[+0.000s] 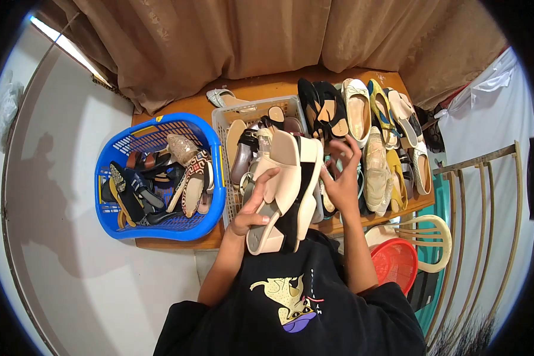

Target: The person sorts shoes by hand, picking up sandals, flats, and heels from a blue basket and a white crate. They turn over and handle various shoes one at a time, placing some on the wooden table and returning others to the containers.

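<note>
My left hand point(250, 215) grips a pair of beige block-heeled slide sandals point(283, 187), pressed together sole to sole and held up in front of my chest. Thumb and fingers wrap around the nearer sandal's strap and footbed. Just right of the pair, my right hand point(343, 181) is raised with its fingers apart and curved, the thumb close to the sandal's edge. Beneath the sandals stands a whitish plastic crate point(219, 115) with several shoes in it, among them a dark brown slip-on point(241, 163). The sandals hide part of the crate.
On the left, a blue basket point(218, 199) holds several mixed shoes. Rows of flats and black sandals point(331, 110) cover the right of the wooden table point(391, 79). Off its right edge are a red basket point(391, 261), a cream chair point(439, 237) and a wooden rack point(486, 190).
</note>
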### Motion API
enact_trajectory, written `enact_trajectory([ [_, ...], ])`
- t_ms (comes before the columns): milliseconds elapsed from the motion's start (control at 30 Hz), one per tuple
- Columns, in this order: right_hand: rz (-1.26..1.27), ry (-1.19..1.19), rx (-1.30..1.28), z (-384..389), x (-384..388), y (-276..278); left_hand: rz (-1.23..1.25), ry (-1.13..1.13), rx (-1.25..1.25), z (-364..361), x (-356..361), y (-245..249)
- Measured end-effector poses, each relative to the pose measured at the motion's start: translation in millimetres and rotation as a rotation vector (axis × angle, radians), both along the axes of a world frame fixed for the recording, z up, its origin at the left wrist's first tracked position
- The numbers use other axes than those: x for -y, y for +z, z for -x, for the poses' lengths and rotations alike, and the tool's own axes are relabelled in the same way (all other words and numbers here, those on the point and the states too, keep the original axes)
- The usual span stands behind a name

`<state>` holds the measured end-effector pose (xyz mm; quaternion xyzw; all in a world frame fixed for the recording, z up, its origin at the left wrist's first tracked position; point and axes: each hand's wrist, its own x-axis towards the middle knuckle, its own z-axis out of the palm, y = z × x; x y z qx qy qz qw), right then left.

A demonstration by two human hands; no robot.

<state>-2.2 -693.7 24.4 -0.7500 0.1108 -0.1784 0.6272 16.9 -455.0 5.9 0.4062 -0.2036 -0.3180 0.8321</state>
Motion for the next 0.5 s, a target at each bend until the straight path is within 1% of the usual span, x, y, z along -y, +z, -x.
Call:
enact_trajectory([
  [33,-0.207,0.100,-0.022,3.5,8.6,-13.3,0.002,-0.002,0.000,-1.3,-0.2,2.5],
  [100,-0.756,0.303,-0.190,14.8,8.3,-3.4,-0.131,0.018,0.084,-3.1,-1.6,8.0],
  [133,-0.805,0.388,-0.187,15.9,0.5,-4.8,-0.168,-0.004,0.137,-5.3,-3.8,5.9],
  [167,-0.736,0.345,-0.132,19.5,-11.9,-4.4,-0.166,-0.006,0.133,-6.8,-3.9,5.9],
  [233,-0.484,0.162,-0.039,12.1,-23.0,-15.2,-0.372,-0.099,0.379,-8.0,-2.4,11.5],
  [267,-0.453,0.116,-0.073,12.3,-22.0,-16.0,-0.337,-0.158,0.331,-5.2,-0.2,12.4],
  [300,-0.421,0.069,-0.104,11.2,-22.8,-3.3,-0.374,-0.188,0.469,-6.5,1.0,14.2],
  [333,-0.419,0.034,-0.176,12.1,-23.8,10.7,-0.377,-0.212,0.494,-4.2,3.4,13.6],
  [367,-0.421,0.020,-0.176,12.4,-19.7,7.7,-0.381,-0.239,0.520,-2.0,5.2,12.9],
  [400,-0.418,0.064,-0.188,13.7,-12.5,5.2,-0.377,-0.256,0.520,-1.8,5.9,12.0],
  [433,-0.414,0.103,-0.199,17.6,-8.4,3.3,-0.326,-0.320,0.416,-1.7,7.1,10.4],
  [467,-0.455,0.028,-0.136,23.6,-9.5,0.4,-0.276,-0.386,0.310,-1.6,9.0,8.3],
  [500,-0.455,0.000,-0.135,30.0,-8.1,0.3,-0.269,-0.413,0.308,0.5,9.6,5.8],
])
